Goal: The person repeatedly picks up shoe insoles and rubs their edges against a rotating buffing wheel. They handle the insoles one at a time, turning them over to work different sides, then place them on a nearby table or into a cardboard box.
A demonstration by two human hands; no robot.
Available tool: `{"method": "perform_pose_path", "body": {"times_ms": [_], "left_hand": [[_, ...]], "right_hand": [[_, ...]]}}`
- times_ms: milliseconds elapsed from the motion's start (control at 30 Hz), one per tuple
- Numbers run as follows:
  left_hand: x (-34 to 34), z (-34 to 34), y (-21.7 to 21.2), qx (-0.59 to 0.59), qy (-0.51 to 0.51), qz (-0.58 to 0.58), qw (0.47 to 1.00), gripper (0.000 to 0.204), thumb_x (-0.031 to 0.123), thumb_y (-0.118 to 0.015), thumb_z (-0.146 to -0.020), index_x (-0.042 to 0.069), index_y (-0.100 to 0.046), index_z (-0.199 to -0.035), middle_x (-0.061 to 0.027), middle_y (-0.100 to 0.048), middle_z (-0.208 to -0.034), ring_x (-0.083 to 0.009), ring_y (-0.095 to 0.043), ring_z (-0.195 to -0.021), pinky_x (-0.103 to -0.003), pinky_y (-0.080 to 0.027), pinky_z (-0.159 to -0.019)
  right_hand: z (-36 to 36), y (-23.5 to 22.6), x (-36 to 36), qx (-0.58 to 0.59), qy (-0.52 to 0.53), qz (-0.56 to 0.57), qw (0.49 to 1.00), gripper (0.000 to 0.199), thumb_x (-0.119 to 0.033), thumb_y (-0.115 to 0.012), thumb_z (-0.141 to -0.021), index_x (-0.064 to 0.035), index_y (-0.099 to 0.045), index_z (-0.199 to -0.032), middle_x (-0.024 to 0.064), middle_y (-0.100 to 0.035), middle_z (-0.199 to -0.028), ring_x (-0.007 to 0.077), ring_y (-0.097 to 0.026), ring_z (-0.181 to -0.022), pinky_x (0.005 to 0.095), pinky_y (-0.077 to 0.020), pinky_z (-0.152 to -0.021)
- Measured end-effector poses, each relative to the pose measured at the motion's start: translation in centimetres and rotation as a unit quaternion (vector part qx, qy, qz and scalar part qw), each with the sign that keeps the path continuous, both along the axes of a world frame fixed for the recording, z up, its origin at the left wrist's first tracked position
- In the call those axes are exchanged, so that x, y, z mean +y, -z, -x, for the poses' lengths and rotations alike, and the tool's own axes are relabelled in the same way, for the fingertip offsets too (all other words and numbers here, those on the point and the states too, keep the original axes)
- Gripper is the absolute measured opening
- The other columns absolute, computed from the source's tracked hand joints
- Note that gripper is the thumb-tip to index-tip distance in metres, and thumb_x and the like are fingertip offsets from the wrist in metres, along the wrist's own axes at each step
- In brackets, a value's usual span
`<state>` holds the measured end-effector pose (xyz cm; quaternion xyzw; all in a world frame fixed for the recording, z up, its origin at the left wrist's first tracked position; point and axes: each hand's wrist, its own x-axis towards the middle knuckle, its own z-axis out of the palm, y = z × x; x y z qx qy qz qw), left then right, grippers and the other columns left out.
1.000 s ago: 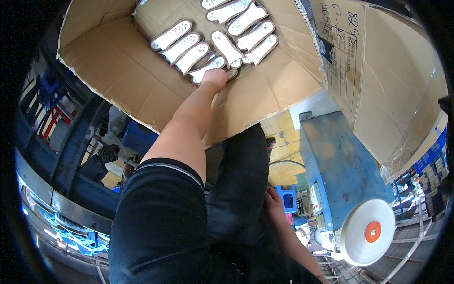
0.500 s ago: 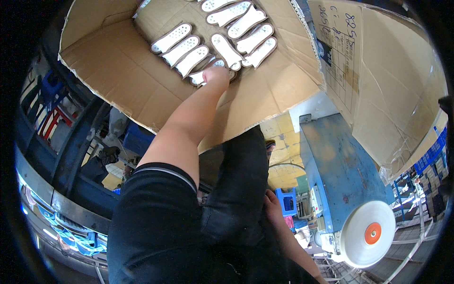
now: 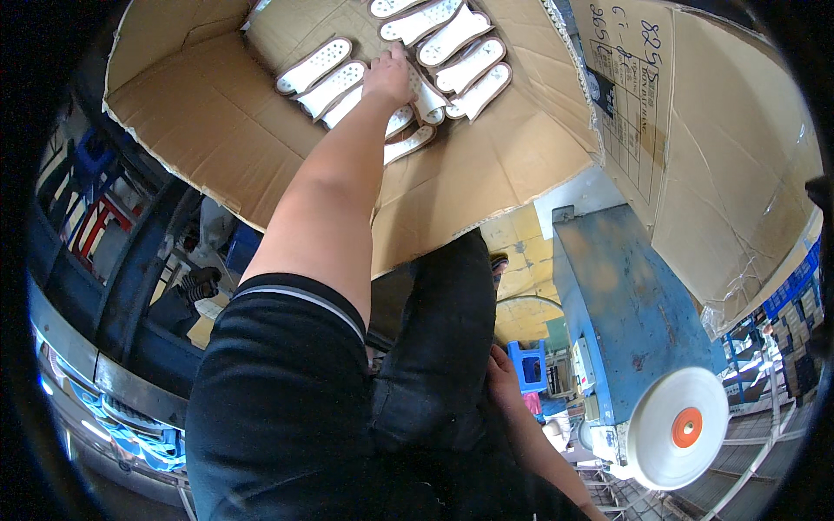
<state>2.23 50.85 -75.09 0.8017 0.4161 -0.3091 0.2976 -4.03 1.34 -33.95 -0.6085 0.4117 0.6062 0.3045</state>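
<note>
Holding the right hand (image 3: 500, 375) beside the black trouser leg (image 3: 441, 321); cannot tell whether spread or pinching. Reaching farther out with the left hand (image 3: 388, 80), loosely spread, over white shoe soles (image 3: 472, 66) with brown edges, laid overlapping in groups inside an open cardboard carton (image 3: 200, 122).

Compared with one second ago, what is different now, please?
The left grip has moved farther into the box, uncovering more of the nearest sole; whether it holds anything is unclear. The right grip and the far soles stay as they were.
</note>
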Motion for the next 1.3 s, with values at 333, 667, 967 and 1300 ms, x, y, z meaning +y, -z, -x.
{"method": "perform_pose_path", "body": {"times_ms": [333, 667, 967, 1300], "left_hand": [[-1.5, 0.8, 1.1, 0.054, -0.023, -0.06, 0.996, 0.1, 0.042, -0.101, -0.083, 0.005, -0.049, -0.16, -0.0225, -0.054, -0.16, -0.0397, -0.053, -0.154, -0.059, -0.045, -0.125], [-1.7, -0.5, 0.1, 0.067, -0.011, -0.03, 0.997, 0.091, 0.034, -0.097, -0.086, 0.003, -0.051, -0.158, -0.0204, -0.055, -0.163, -0.0422, -0.052, -0.154, -0.062, -0.044, -0.125], [-3.2, -0.7, -3.1, 0.043, -0.081, -0.022, 0.996, 0.125, 0.042, -0.102, -0.083, 0.007, -0.029, -0.179, -0.0136, -0.043, -0.179, -0.0351, -0.042, -0.165, -0.061, -0.039, -0.13], [-6.9, 4.7, -10.0, -0.052, -0.122, -0.059, 0.989, 0.107, 0.043, -0.094, -0.091, 0.007, -0.038, -0.175, -0.02, -0.041, -0.181, -0.0438, -0.036, -0.168, -0.061, -0.037, -0.134]], "right_hand": [[-1.3, 0.0, -0.7, -0.006, -0.118, -0.011, 0.993, 0.031, -0.021, -0.061, -0.121, -0.0015, -0.069, -0.144, 0.0019, -0.075, -0.124, 0.0104, -0.066, -0.108, 0.0272, -0.0526, -0.096], [0.3, 1.1, -1.2, -0.018, -0.058, -0.023, 0.998, 0.031, -0.016, -0.058, -0.12, -0.0023, -0.068, -0.146, 0.0018, -0.076, -0.125, 0.0115, -0.067, -0.11, 0.0285, -0.053, -0.098], [0.5, 1.0, -1.4, -0.049, -0.101, -0.014, 0.994, 0.032, -0.022, -0.062, -0.12, -0.0021, -0.069, -0.144, 0.0029, -0.076, -0.121, 0.0125, -0.067, -0.109, 0.0292, -0.0526, -0.099], [-1.5, -2.9, 1.2, -0.037, -0.083, -0.03, 0.995, 0.034, -0.026, -0.061, -0.12, -0.0025, -0.071, -0.142, 0.0054, -0.077, -0.12, 0.0162, -0.072, -0.106, 0.0325, -0.0583, -0.095]]}}
